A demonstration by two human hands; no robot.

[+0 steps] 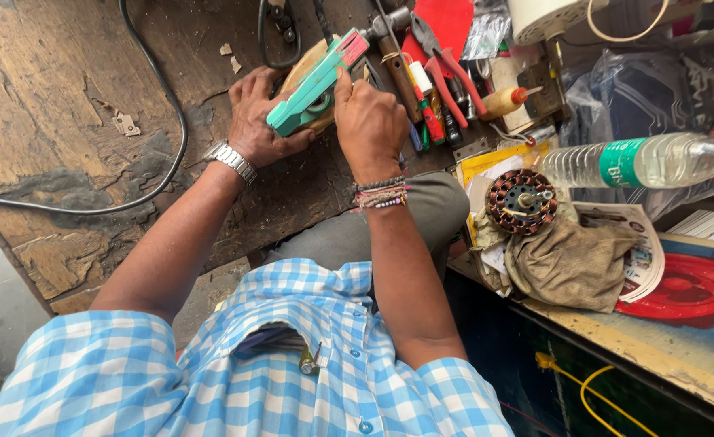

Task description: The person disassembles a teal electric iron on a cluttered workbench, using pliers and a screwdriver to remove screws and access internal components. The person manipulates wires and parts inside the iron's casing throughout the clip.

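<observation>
Checked blue-and-white shirt (276, 364) fills the bottom of the frame, and from it both forearms run up toward the middle top. Left hand (258, 121), steel watch (230, 160) at the wrist, is cupped under and around the lower end of a teal tool (316, 81), fingers curled against its underside. Right hand (369, 121), beaded bands (381, 194) at the wrist, closes over the tool from the right, thumb side pressed to its body. That tool sits dead between the two hands, long axis slanting from lower left up to upper right, pink tip toward the top centre; both hands are on it, neither nearer. Under it lies a pale wooden piece, partly hidden.

Outward now: worn wooden bench (65, 97) with a black cable (167, 105) looping across the upper left. Right of the hands, a clutter of red-handled pliers (454, 81) and screwdrivers. Further right, a copper-wound motor stator (521, 201) on a tan cloth (571, 263); above it a clear bottle (640, 160) lying sideways, green label band round its middle, green cap at the frame's right edge. Lower right, a red disc (688, 287) beside a printed booklet.
</observation>
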